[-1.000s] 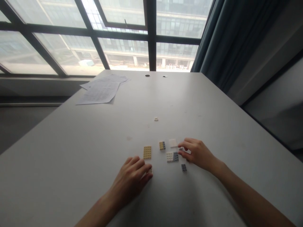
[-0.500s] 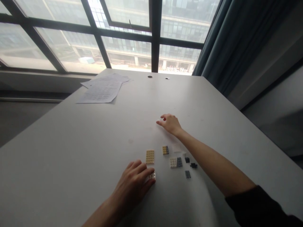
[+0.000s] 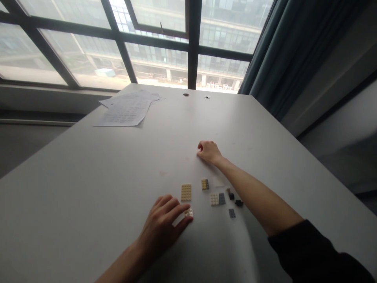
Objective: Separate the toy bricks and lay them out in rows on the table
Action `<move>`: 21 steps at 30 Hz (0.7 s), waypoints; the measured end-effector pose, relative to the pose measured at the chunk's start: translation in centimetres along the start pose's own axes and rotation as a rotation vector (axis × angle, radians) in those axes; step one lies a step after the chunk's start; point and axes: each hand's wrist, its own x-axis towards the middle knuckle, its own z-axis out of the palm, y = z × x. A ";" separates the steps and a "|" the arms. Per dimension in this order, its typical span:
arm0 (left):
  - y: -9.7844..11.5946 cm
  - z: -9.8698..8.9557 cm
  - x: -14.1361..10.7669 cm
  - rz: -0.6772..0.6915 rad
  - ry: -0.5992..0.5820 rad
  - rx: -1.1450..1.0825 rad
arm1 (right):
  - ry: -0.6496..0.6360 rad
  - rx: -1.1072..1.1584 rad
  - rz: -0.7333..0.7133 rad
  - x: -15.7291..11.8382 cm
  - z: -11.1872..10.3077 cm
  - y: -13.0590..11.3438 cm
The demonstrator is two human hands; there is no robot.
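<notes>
My left hand (image 3: pixel 163 218) rests low on the table, its thumb and forefinger closed around the edges of a small pale studded toy brick (image 3: pixel 190 212). Just beyond those fingers lies a tan studded plate (image 3: pixel 186 192). My right hand (image 3: pixel 209 151) is farther out over the tabletop, fingers curled in and fingertips pinched near the surface; whatever they hold, if anything, is hidden. Between the hands lie a yellow-and-grey brick piece (image 3: pixel 205 184) and a white-and-grey one (image 3: pixel 217 199).
A flat grey piece (image 3: pixel 232 213) and small black pieces (image 3: pixel 238 203) lie under my right forearm's near side. Printed papers (image 3: pixel 123 112) lie at the white table's (image 3: pixel 88 188) far left. Two round holes sit by its far edge, before windows and a dark curtain (image 3: pixel 273 55).
My right hand's fingers have closed from a loose, parted pose into a pinch. My left thumb and forefinger show more of the pale brick. The view has shifted slightly.
</notes>
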 end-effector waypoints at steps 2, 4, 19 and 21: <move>-0.1 0.0 0.0 0.003 0.007 0.007 | 0.032 0.040 -0.015 -0.5 -1.4 0.4; -0.1 0.1 0.0 0.008 0.015 0.010 | 0.073 0.085 -0.036 -2.1 -3.5 0.8; -0.4 0.1 0.4 0.019 0.062 0.026 | 0.022 0.218 -0.196 -25.3 -4.0 5.7; -0.4 -0.1 0.5 -0.023 0.076 0.026 | 0.023 0.213 -0.187 -25.6 -3.2 5.8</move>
